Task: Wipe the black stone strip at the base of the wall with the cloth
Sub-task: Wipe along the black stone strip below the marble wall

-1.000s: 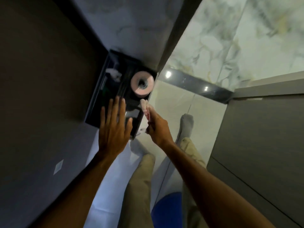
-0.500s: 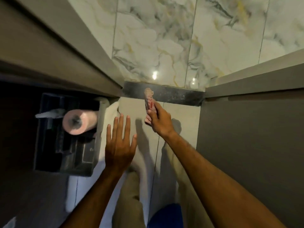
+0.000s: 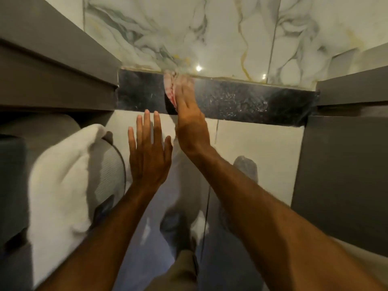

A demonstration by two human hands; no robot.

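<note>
Right hand [image 3: 190, 120] flat against the strip [image 3: 241, 99], fingers extended and pressing the cloth [image 3: 169, 86] onto the black stone. Cloth pinkish-white, bunched, showing just left of the fingers and reaching up to the strip's top edge where it meets the marble wall [image 3: 210, 34]. Blurred at the fingertips, so the exact grip cannot be told beyond a pressing hold.

Left hand [image 3: 148, 153] open wide, fingers spread, holding nothing, hovering over the floor [image 3: 262, 143] just below and left of the right hand, apart from the strip.

Progress, as a judgement: wiping begun, contact made roughly 1 third along from the strip's left end. To the right of the hand, pale speckled smears and a dull haze across most of the remaining length, likely dust or residue still to clear. To the left of the hand, a short darker stretch up to the left cabinet [image 3: 52, 80], looking somewhat cleaner but not certain. Most of the strip probably left: long run rightward to the right cabinet [image 3: 346, 164], plus both corners.
</note>
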